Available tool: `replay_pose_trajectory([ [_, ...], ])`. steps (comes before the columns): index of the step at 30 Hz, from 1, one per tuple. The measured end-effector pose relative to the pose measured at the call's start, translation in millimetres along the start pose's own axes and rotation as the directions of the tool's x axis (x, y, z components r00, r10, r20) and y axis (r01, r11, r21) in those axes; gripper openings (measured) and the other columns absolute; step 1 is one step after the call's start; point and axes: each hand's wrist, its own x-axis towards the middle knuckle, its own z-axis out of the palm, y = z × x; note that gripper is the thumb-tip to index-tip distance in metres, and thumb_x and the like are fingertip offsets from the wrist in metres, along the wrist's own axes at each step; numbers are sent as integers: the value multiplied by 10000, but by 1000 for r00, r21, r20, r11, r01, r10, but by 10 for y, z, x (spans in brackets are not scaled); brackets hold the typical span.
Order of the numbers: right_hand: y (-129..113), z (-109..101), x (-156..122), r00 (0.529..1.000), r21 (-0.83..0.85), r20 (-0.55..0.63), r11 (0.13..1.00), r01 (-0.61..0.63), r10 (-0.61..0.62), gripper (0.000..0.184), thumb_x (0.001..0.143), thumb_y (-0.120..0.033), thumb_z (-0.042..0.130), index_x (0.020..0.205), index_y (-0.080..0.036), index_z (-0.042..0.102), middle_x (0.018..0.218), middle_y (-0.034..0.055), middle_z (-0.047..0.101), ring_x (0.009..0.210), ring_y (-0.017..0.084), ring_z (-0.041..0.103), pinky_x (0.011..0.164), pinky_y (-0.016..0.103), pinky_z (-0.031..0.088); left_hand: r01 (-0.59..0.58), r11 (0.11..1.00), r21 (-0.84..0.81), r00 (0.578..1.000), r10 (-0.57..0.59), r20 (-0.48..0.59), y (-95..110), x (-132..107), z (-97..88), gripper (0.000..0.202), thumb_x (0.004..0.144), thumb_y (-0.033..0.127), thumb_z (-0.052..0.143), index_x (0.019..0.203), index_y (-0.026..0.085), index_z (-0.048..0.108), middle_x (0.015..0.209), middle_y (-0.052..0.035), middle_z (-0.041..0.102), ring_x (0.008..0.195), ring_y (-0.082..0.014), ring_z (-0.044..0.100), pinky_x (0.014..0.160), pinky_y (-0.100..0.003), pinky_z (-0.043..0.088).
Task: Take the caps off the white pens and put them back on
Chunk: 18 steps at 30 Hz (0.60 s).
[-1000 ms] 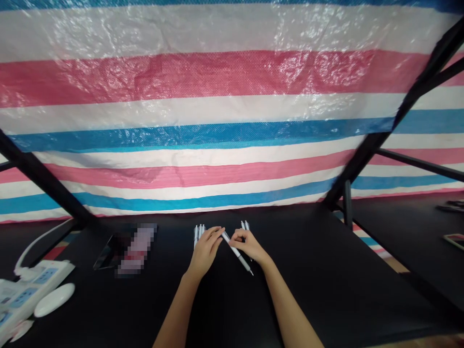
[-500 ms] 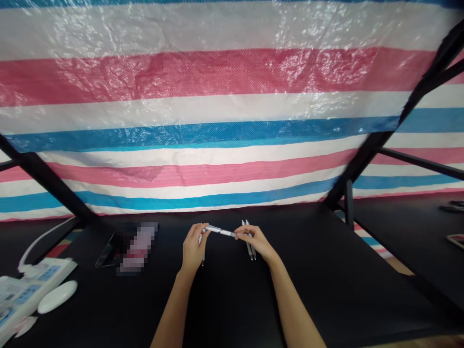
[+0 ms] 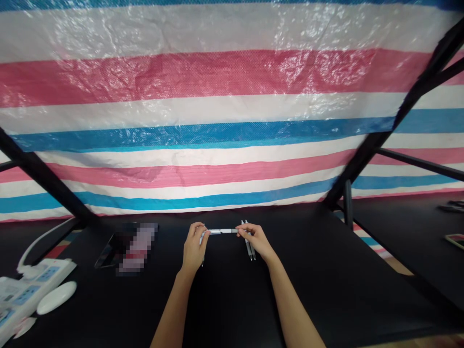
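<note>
A white pen with a grey grip end is held level above the black table, stretched between my two hands. My left hand pinches its left end between thumb and fingers. On the grey right end, my right hand has its fingertips closed. Beneath the right hand lie two more white pens side by side, partly covered by the fingers. Another pen lies under the left hand, with little more than its tip showing.
To the left lie a dark phone and a blurred-out flat item. A white power strip with a cable and a white oval object occupy the near left. Black frame bars and a striped sheet stand behind.
The held pen has turned from a slant, right end lower, to nearly level. My right hand has shifted slightly; both hands keep their grip.
</note>
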Motion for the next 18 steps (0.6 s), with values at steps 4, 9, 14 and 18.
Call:
replay_pose_trajectory([
  [4,0,-11,5,999,22,-48,1000,-5,6,328,725,-493,617,808,-186,700,667,36,666,707,197,615,716,328,453,19,997,-68,1000,-18,16,-4,8,0,275,899,344,350,1029,215,555,1131,-82,485,1003,-179,558,817,-304,483],
  [9,17,-22,17,996,29,-88,1000,3,-1,346,730,-511,605,785,-181,692,656,38,651,731,202,617,753,339,456,22,993,-120,1000,-21,15,-16,16,-1,255,894,340,361,994,217,561,1115,-78,485,968,-169,566,792,-291,491],
  [14,48,-17,23,997,38,-75,999,9,-6,329,736,-491,610,790,-177,691,655,38,652,726,198,615,762,339,452,27,992,-119,1000,-28,-6,-19,17,-4,251,885,352,379,861,200,577,1064,-68,500,912,-160,576,755,-271,491],
  [18,56,-13,24,997,34,-75,999,10,-7,338,730,-500,613,801,-179,692,663,42,657,728,203,616,753,339,456,53,992,-115,999,-52,12,-14,20,-13,270,890,361,358,868,202,576,1054,-72,510,919,-166,575,734,-266,494],
])
